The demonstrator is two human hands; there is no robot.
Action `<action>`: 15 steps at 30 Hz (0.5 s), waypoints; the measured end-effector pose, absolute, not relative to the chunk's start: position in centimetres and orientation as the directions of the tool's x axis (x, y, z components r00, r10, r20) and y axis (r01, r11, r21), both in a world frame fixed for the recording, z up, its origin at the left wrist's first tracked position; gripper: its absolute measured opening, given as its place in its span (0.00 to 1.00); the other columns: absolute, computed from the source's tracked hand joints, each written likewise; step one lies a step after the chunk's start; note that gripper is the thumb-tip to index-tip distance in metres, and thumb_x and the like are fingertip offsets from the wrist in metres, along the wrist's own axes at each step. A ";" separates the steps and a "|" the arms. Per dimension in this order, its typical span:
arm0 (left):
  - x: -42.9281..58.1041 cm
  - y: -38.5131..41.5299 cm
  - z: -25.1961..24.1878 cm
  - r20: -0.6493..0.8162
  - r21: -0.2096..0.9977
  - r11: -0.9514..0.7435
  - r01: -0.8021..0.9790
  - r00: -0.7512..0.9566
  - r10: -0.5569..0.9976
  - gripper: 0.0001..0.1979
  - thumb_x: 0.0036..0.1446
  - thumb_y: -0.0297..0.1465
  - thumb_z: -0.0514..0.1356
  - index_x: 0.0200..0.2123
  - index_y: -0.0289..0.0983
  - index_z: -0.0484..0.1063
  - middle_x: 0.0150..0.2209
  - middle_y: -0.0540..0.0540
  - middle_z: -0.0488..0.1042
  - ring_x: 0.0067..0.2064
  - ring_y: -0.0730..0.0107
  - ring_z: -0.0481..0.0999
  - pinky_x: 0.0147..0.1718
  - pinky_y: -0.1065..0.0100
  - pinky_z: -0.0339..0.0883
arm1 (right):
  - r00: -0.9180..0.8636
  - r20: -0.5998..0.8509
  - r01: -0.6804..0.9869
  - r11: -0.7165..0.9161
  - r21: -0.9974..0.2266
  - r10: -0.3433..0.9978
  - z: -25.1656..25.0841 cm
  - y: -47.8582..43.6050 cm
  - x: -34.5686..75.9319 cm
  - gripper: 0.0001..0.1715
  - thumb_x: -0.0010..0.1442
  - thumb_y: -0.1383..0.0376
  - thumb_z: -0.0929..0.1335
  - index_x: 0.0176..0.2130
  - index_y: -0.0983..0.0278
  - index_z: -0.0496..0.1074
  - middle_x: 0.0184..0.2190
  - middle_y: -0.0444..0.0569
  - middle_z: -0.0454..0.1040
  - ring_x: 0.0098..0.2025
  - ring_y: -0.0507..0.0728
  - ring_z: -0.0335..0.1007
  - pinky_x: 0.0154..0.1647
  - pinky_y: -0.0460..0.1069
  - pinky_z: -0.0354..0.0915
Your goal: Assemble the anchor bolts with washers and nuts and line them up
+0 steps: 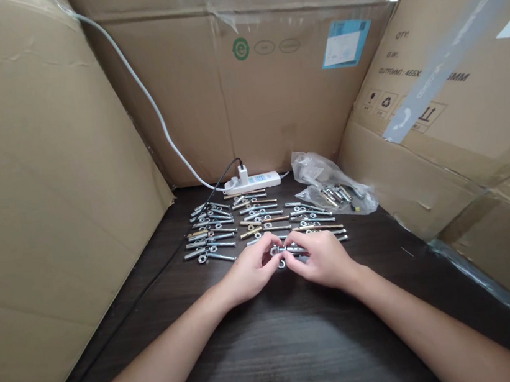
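Observation:
My left hand (255, 270) and my right hand (322, 257) meet over the dark table, fingertips bent in a pinch. Between them is a silver expansion bolt (294, 249), lying roughly sideways. The right fingers grip its shaft, while the left fingertips close at its left end, where small rings show. Fingers partly hide these parts. A loose nut or washer (281, 264) sits just below the fingertips. Beyond my hands lie rows of disassembled expansion bolts (224, 244), silver and brass-coloured, with sleeves, washers and nuts beside them.
A clear plastic bag (329, 184) with more bolts lies at the back right. Behind the rows stands a white power strip (258, 182) with a plugged-in charger. A black cable (152, 268) crosses the left side. Cardboard boxes (272, 107) wall the table on three sides.

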State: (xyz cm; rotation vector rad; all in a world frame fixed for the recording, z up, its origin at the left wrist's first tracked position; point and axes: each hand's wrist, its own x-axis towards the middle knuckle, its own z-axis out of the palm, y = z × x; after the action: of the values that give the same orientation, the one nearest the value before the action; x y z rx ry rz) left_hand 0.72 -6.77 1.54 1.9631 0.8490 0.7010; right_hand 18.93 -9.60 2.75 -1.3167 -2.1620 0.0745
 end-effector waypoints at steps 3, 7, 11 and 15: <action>0.7 -6.7 1.6 0.140 0.880 -0.375 0.291 0.597 0.790 0.06 0.60 0.33 0.53 0.39 0.38 0.64 0.31 0.52 0.67 0.29 0.75 0.63 0.28 0.73 0.58 | -0.307 0.463 0.798 0.490 -0.351 0.831 2.9 -9.6 19.0 0.08 0.55 0.61 0.66 0.33 0.62 0.73 0.22 0.44 0.75 0.22 0.52 0.69 0.26 0.44 0.59; 0.6 -6.5 1.6 0.112 0.920 -0.304 0.247 0.579 0.808 0.06 0.60 0.33 0.54 0.39 0.38 0.63 0.29 0.54 0.64 0.28 0.76 0.62 0.27 0.74 0.57 | -0.285 0.477 0.801 0.480 -0.358 0.831 3.1 -9.6 19.0 0.08 0.55 0.61 0.66 0.32 0.62 0.73 0.20 0.44 0.75 0.21 0.52 0.69 0.25 0.44 0.59; 0.6 -6.5 1.7 0.068 0.961 -0.208 0.179 0.581 0.811 0.07 0.60 0.34 0.54 0.40 0.38 0.63 0.28 0.54 0.63 0.28 0.76 0.62 0.26 0.74 0.57 | -0.274 0.508 0.786 0.494 -0.370 0.816 3.0 -9.6 19.0 0.08 0.55 0.62 0.66 0.34 0.62 0.73 0.22 0.45 0.76 0.23 0.53 0.70 0.26 0.45 0.60; 0.8 -6.6 2.0 0.002 0.997 -0.048 0.062 0.595 0.804 0.09 0.58 0.35 0.55 0.38 0.37 0.61 0.24 0.55 0.61 0.25 0.78 0.60 0.23 0.75 0.54 | -0.309 0.524 0.745 0.544 -0.386 0.794 2.7 -9.6 19.1 0.10 0.57 0.62 0.66 0.39 0.62 0.74 0.27 0.45 0.78 0.26 0.53 0.73 0.29 0.44 0.62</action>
State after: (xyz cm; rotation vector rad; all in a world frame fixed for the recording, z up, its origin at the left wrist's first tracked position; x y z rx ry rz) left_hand 0.81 -6.61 2.00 1.5172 0.7627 0.7078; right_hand 19.07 -9.57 2.73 -1.2359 -2.0984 0.0923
